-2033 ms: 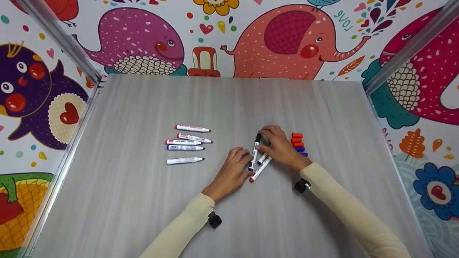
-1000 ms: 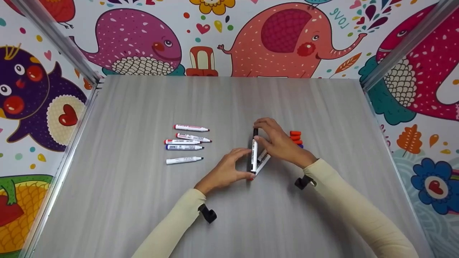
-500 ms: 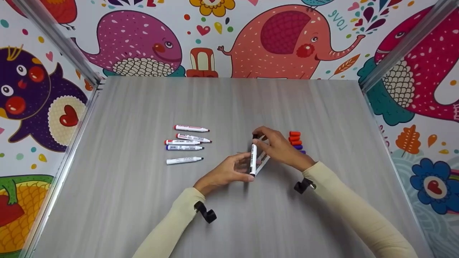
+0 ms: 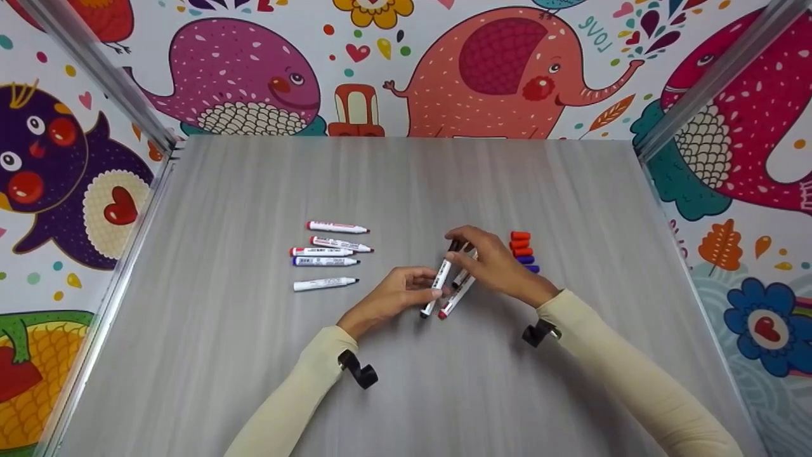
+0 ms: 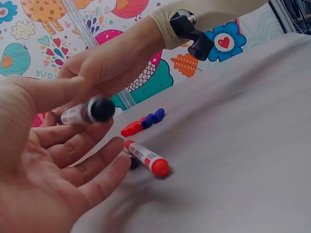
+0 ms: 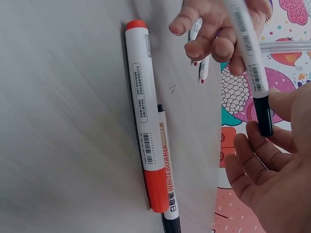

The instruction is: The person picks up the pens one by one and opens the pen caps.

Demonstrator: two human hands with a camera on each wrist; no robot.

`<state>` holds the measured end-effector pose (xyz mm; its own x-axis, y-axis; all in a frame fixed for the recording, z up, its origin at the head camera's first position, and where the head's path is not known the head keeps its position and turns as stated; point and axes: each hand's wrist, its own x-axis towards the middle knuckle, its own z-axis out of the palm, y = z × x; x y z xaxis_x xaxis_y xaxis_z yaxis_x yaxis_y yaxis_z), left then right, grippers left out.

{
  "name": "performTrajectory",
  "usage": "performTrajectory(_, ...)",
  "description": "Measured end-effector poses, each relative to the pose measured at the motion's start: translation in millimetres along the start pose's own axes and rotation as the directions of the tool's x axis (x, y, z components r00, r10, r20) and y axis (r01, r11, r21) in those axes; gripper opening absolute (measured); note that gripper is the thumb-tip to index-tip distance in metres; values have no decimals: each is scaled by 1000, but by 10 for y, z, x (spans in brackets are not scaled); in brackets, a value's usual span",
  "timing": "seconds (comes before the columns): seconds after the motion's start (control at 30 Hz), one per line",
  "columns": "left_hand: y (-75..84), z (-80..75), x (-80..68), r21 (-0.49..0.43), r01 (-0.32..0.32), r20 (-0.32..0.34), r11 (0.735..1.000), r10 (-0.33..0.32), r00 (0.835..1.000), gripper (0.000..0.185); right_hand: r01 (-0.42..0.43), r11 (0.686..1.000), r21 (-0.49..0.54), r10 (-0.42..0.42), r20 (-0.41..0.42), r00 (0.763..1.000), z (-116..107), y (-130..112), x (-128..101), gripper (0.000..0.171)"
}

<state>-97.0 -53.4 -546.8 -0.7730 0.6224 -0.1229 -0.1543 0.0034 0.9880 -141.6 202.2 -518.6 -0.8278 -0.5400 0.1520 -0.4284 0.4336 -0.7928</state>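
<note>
A black-capped marker (image 4: 441,275) tilts above the grey counter (image 4: 406,393). The left hand's (image 4: 388,297) fingers pinch its white barrel (image 6: 248,48); the right hand's (image 4: 493,259) pinch its cap (image 6: 263,116). Likely light, stiff and smooth, it should grip best mid-barrel and around the cap.

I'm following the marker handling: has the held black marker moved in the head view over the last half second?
Yes: against the red caps, the lower end of the black marker has swung left, away from them.
</note>
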Motion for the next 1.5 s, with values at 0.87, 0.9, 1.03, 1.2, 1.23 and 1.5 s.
performTrajectory(0.87, 191, -35, 120, 614, 19, -113, 789, 64, 992, 16, -20, 996, -89, 22, 14, 1000, 174, 83, -235, 34)
performTrajectory(0.9, 193, -34, 123, 630, 15, -109, 777, 69, 992, 16, -15, 995, -94, 16, 11, 1000, 182, 90, -239, 32)
performTrajectory(1.03, 197, -40, 144, 682, 12, -95, 731, 71, 993, 16, 1, 994, -112, 0, 10, 1000, 204, 105, -249, 26)
performTrajectory(1.2, 237, -43, 162, 751, -20, -71, 660, 111, 991, 18, 55, 984, -168, -55, 7, 998, 229, 105, -263, 19)
performTrajectory(1.23, 246, -41, 165, 762, -28, -64, 647, 118, 991, 19, 67, 981, -184, -66, 9, 998, 233, 103, -268, 18)
performTrajectory(1.5, 274, -44, 166, 804, -95, 3, 587, 155, 988, 20, 98, 963, -252, -86, 55, 995, 224, 60, -289, 14)
